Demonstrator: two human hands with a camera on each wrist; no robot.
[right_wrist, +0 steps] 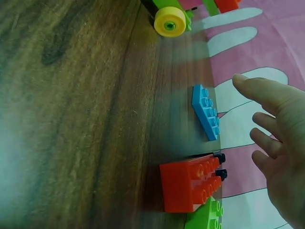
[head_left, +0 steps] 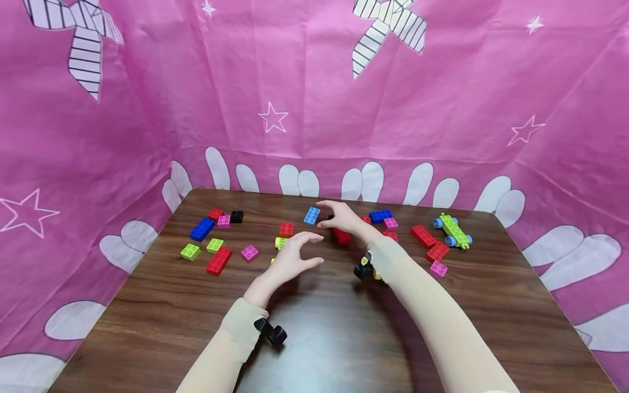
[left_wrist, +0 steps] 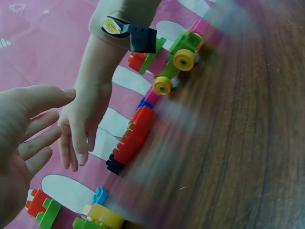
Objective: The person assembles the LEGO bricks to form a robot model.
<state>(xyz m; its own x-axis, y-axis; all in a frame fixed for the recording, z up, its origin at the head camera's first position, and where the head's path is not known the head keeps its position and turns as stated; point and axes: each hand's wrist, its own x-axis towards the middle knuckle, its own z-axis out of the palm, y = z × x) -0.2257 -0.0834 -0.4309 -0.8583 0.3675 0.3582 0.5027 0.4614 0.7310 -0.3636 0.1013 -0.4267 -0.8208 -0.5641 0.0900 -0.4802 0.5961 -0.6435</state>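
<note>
Above the table's middle, my left hand (head_left: 290, 259) holds nothing, its thumb and fingers spread apart. It partly covers a lime-green brick (head_left: 281, 243) with yellow wheels, and a red brick (head_left: 286, 228) lies just beyond. Farther out is my right hand (head_left: 344, 218), also with nothing in it, thumb apart from loosely bent fingers. A flat light-blue brick (head_left: 312, 215) lies near its fingertips. Partly hidden beneath this hand is a larger red brick (head_left: 341, 236); in the right wrist view, that red brick (right_wrist: 183, 186) has black studs behind it and a lime-green brick (right_wrist: 205, 214) alongside.
At left lie several bricks, among them a blue one (head_left: 202, 229), a long red one (head_left: 219, 261) and a black one (head_left: 237, 216). Toward the right are a dark-blue brick (head_left: 380, 216), red bricks (head_left: 423, 236) and a lime-green wheeled base (head_left: 454, 231). Pink cloth (head_left: 324, 131) hangs behind.
</note>
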